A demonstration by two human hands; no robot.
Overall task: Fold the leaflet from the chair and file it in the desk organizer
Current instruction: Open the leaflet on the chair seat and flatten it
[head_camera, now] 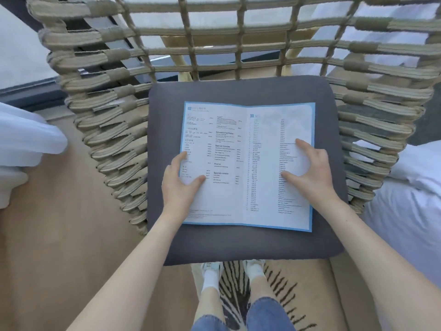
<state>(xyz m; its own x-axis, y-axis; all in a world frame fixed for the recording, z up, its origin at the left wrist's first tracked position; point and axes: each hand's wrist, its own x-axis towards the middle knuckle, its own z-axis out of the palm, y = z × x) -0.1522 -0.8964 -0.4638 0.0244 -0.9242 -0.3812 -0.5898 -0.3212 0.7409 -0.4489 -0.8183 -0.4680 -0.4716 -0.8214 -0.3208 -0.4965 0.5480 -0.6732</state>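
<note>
A white leaflet (238,187) with a blue border and printed text lies unfolded and flat on the dark grey seat cushion (243,91) of a woven rope chair (114,130). A crease runs down its middle. My left hand (177,181) rests on the leaflet's left edge, thumb and fingers spread flat on the page. My right hand (310,168) lies on the right page, fingers apart, pressing down. Neither hand grips the paper. No desk organizer is in view.
The chair's woven back and arms wrap around the cushion on three sides. White bedding (410,192) lies to the right and white fabric (26,139) to the left. My legs and white shoes (210,267) stand on a striped rug (276,287) over wooden floor.
</note>
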